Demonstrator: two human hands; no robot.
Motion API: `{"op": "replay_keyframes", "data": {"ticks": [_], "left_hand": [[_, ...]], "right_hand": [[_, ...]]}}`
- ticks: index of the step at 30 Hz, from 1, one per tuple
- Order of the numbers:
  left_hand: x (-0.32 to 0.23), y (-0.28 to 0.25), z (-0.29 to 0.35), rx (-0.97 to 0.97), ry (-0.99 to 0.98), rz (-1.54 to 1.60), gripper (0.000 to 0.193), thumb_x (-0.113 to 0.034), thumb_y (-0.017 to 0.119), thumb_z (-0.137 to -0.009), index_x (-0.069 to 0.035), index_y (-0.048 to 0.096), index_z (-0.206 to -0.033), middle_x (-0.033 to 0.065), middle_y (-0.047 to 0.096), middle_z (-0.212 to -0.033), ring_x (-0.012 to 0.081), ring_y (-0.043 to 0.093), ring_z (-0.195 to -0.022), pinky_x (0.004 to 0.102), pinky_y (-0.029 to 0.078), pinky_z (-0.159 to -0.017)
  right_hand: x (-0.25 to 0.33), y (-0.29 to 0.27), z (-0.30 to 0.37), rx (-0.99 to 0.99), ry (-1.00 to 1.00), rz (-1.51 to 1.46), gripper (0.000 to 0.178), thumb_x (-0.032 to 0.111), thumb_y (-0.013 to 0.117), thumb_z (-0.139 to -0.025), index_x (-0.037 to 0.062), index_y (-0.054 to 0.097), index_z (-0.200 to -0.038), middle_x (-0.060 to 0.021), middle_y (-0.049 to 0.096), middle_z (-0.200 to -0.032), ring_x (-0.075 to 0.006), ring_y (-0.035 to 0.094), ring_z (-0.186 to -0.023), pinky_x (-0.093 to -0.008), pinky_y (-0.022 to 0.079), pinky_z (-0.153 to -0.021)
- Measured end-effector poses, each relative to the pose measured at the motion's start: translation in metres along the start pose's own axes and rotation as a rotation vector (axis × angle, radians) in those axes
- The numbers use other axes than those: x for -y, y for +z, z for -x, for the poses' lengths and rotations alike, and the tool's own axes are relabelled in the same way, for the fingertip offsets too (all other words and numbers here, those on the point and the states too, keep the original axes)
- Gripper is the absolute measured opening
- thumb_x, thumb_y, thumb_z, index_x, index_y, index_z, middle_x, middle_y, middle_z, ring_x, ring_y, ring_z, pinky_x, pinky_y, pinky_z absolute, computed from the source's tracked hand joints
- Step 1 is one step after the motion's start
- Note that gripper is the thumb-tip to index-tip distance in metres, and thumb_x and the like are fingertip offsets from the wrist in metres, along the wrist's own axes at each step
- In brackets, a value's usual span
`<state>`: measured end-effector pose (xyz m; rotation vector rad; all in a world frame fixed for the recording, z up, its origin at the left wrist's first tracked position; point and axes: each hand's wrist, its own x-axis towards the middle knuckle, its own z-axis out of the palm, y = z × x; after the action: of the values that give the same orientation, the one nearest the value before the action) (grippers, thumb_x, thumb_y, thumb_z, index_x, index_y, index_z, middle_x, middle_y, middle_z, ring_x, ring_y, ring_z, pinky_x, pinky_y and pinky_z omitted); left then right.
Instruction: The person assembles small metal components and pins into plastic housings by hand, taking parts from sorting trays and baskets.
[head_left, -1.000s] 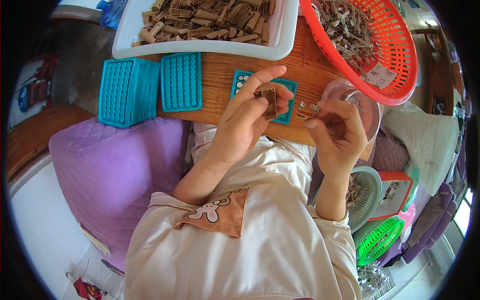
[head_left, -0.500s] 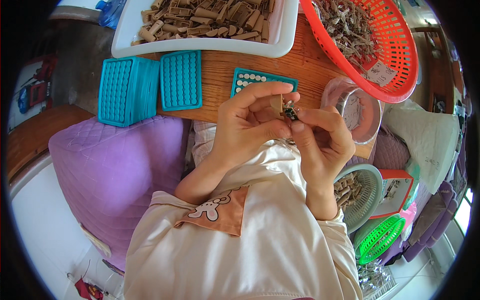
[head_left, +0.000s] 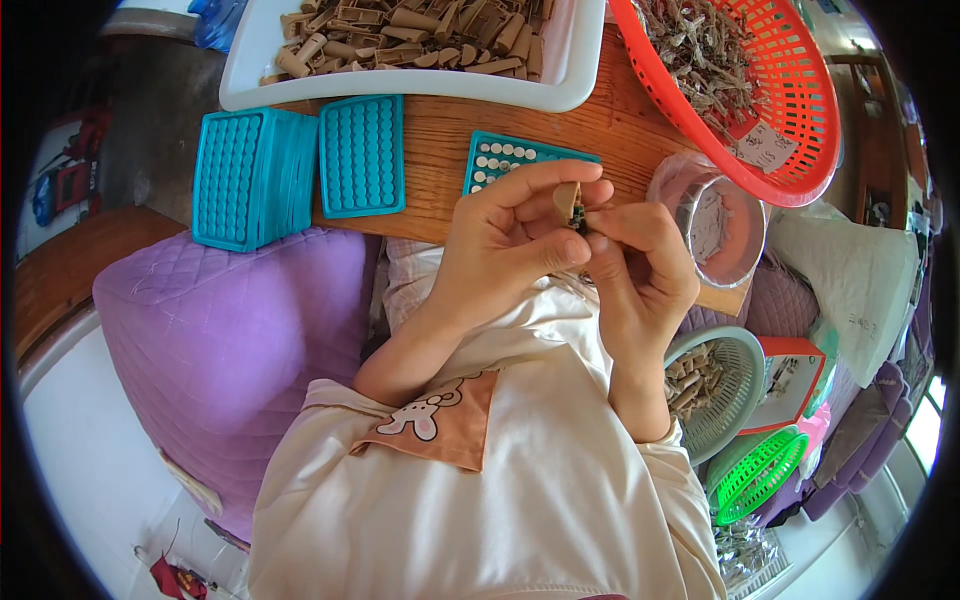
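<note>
The wooden counter (head_left: 435,150) bears a white tub (head_left: 400,88) at the back, a teal tray stack (head_left: 250,180) at left, a single teal tray (head_left: 362,157) beside it, a tray of white discs (head_left: 556,155), and, rightmost, a pink round container (head_left: 745,238) and red slotted basket (head_left: 740,178).

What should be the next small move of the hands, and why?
Probably the right hand should gently press the small dark part into the tan casing, because the left hand holds the casing and the part sits right at its edge.
</note>
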<state>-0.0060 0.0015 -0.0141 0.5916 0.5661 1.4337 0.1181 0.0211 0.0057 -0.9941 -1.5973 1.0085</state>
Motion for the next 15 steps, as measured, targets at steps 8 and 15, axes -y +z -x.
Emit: {"op": "replay_keyframes", "data": {"ticks": [8, 15], "left_hand": [[0.001, 0.002, -0.002, -0.088, 0.059, -0.212, 0.038, -0.01, 0.05, -0.084, -0.001, 0.037, -0.119, 0.0123, 0.048, -0.115, 0.0144, 0.052, -0.098, 0.0228, 0.039, -0.084], [-0.002, 0.003, 0.001, -0.186, 0.035, -0.167, 0.035, -0.017, 0.046, -0.087, -0.003, 0.036, -0.117, 0.0145, 0.05, -0.113, 0.0157, 0.056, -0.092, 0.0213, 0.046, -0.07]], "right_hand": [[-0.008, 0.007, 0.009, -0.061, 0.22, -0.154, 0.024, -0.009, 0.056, -0.073, -0.0014, 0.053, -0.095, -0.0073, 0.047, -0.09, -0.0069, 0.05, -0.066, -0.0161, 0.04, -0.053], [-0.007, 0.017, 0.009, -0.079, 0.219, -0.13, 0.028, -0.01, 0.055, -0.073, -0.0009, 0.05, -0.099, -0.008, 0.047, -0.091, -0.0074, 0.05, -0.064, -0.0168, 0.041, -0.051]]}}
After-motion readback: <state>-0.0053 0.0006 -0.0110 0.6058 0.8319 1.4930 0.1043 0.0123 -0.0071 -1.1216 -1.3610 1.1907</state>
